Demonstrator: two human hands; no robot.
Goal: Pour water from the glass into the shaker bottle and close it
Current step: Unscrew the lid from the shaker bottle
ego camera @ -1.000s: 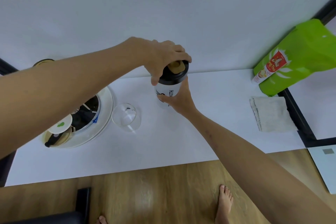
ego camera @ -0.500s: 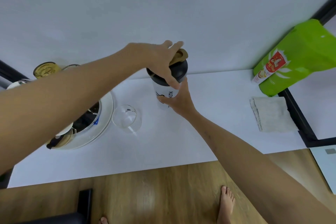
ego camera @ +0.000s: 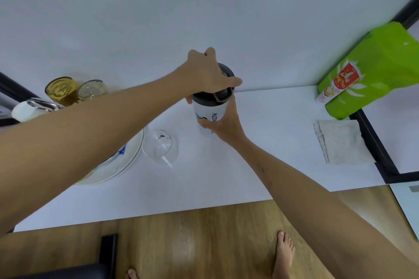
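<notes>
1. Shaker bottle [ego camera: 209,113] upright mid-counter [ego camera: 260,142], near back wall; bare room to its right.
2. Left hand [ego camera: 207,75] fingers clamp lid [ego camera: 223,94]; right hand [ego camera: 223,123] wraps body.
3. Glass [ego camera: 159,146] empty, just left.

A green bag [ego camera: 374,70] leans on the wall at the right end of the white desk [ego camera: 272,165]. A folded cloth [ego camera: 340,140] lies just in front of it. On the left are white plates [ego camera: 118,165], and behind them a gold jar [ego camera: 61,89] beside a clear jar [ego camera: 91,89]. The floor [ego camera: 204,244] is wood.
</notes>
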